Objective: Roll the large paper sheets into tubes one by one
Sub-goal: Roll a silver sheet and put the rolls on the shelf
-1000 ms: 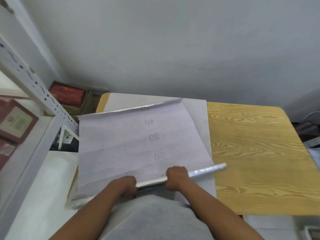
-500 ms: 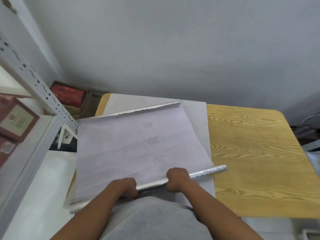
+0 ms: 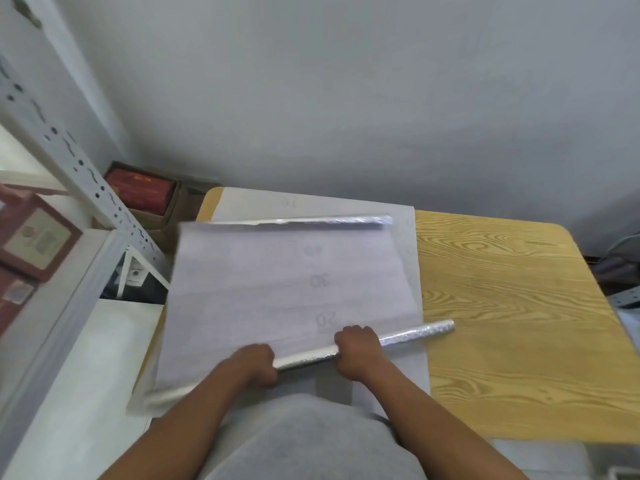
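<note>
A grey wall (image 3: 346,98) fills the back of the room, and against it stands a wooden table (image 3: 519,323) with a strong yellow grain, its right half bare. To the left a white perforated shelf frame (image 3: 79,171) slants across, with maroon boxes (image 3: 31,237) on its shelf and a red box (image 3: 142,188) sitting in a cardboard carton on the floor behind. Spread over the left half of the table is a flat white sheet (image 3: 408,220), and on top of that lies the large paper sheet (image 3: 277,296), pale, with faint mirrored numbers showing through; its far edge curls up to show a silvery underside. The near edge of this sheet is wound into a thin silver tube (image 3: 415,332) that runs slantwise along the table's near side, its right end jutting past the sheet onto the wood, its left end blurred. Both hands sit on that tube, side by side near its middle. The left hand (image 3: 256,363) has its fingers curled over the roll, gripping it, knuckles up. The right hand (image 3: 356,348) grips likewise just to the right, fingers wrapped round the tube, with a short bare stretch of silver showing between the two fists. The unrolled part of the sheet stretches away from the hands toward the wall.
</note>
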